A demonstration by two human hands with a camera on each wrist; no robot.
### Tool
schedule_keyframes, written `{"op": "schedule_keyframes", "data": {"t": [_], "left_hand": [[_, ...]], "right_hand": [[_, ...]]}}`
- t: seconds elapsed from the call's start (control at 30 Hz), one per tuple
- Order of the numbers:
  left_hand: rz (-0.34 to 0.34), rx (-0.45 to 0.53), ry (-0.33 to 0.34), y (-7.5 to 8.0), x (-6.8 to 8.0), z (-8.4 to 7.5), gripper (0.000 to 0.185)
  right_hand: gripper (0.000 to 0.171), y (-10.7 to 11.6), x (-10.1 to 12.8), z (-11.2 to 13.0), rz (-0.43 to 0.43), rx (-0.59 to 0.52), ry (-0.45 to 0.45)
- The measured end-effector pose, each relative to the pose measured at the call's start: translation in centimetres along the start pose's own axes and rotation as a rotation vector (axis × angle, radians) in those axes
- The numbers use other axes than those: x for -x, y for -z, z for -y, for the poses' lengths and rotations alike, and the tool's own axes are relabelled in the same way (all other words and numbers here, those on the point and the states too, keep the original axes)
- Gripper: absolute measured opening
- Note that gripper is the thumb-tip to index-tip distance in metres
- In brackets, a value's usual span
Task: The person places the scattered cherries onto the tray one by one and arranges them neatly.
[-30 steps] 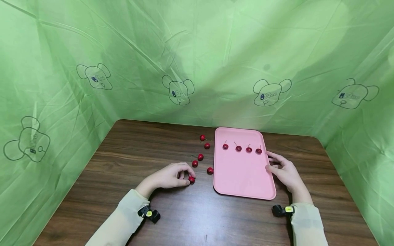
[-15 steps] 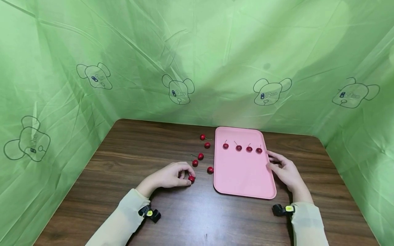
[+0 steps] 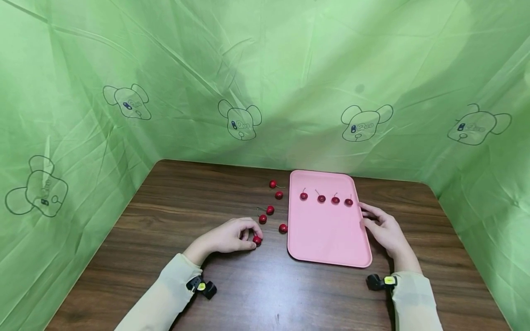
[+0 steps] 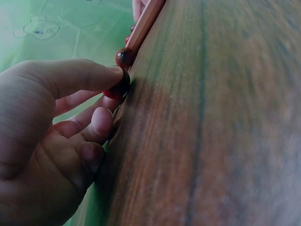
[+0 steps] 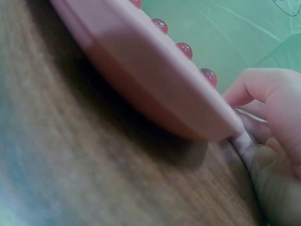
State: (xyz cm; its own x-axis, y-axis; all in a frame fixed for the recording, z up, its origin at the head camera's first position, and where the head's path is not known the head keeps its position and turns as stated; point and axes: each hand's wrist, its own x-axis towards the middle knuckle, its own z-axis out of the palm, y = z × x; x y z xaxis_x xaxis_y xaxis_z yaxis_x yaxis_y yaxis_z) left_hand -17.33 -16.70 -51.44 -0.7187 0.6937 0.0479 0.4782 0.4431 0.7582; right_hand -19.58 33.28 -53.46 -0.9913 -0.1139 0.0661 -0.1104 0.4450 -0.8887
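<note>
Looking down from the head view, I see my two sleeves at the near edge of the dark wooden desk (image 3: 174, 207), each with a small black wrist camera strapped on. My left hand (image 3: 229, 236) rests on the desk left of the tray, its fingers (image 4: 101, 123) curled and pinching a red cherry (image 3: 257, 240) against the wood — the left wrist view shows the thumb pressed over the top of that cherry and the curled fingers beneath it. My right hand (image 3: 383, 230) lies at the right edge of the pink tray (image 3: 327, 234); its fingers are loosely bent and touch the tray's rim, and the right wrist view shows them tucked against the rim's underside, though I cannot tell how firmly they hold.

Just past the pinched cherry, a loose cherry (image 3: 283, 228) lies on the desk close beside the tray's left edge. Farther on, a pair of cherries (image 3: 266, 214) sits side by side, nearly touching, and beyond them another two cherries (image 3: 275, 189) lie near the tray's far left corner.

On the tray itself, in its far part, a row of four cherries (image 3: 327, 198) runs left to right, stems up, spaced apart. Behind the desk — on all three sides — hangs a green cloth (image 3: 290, 69) printed with outlined mouse heads.
</note>
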Motion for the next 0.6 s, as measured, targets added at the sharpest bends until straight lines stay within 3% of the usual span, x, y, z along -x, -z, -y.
{"op": "schedule_keyframes", "data": {"t": [0.27, 0.6], "left_hand": [[0.010, 0.031, -0.015, 0.02, 0.01, 0.38, 0.022], [0.016, 0.038, 0.015, 0.23, 0.08, 0.13, 0.023]], "right_hand": [[0.052, 0.03, 0.05, 0.17, 0.002, 0.001, -0.014], [0.052, 0.04, 0.05, 0.15, 0.002, 0.002, -0.025]]}}
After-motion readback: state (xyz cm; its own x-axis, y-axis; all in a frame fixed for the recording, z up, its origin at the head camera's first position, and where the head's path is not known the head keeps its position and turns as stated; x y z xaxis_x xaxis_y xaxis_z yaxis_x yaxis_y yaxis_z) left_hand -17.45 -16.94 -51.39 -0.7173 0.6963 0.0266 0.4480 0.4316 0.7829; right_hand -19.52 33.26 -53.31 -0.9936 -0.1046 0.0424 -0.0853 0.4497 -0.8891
